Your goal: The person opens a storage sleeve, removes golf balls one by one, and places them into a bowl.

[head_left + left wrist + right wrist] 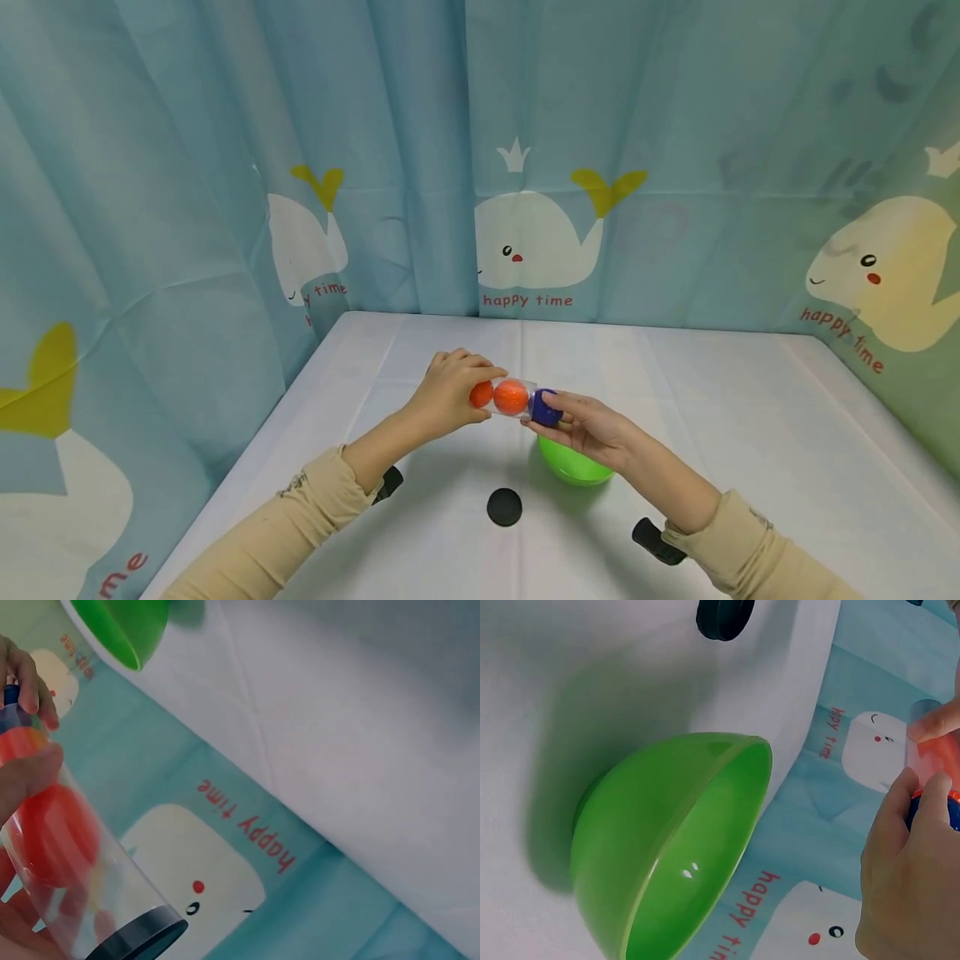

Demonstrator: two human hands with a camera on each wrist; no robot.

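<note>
A clear tube (120, 874) lies sideways above the table, gripped near its left end by my left hand (450, 392). Two orange balls (511, 397) show inside it, one partly behind the fingers. The left wrist view shows a black cap (142, 939) closing one end. At the other end, my right hand (592, 425) pinches a dark blue ball (546, 407) against the tube's mouth; how far in it sits, I cannot tell. Below the right hand stands a green bowl (576, 463), partly hidden in the head view.
A round black lid (504, 507) lies flat on the white-covered table (720, 450), left of the bowl and nearer me. Blue curtains (420, 125) printed with whales stand behind and at the sides. Black devices (658, 542) sit at both wrists.
</note>
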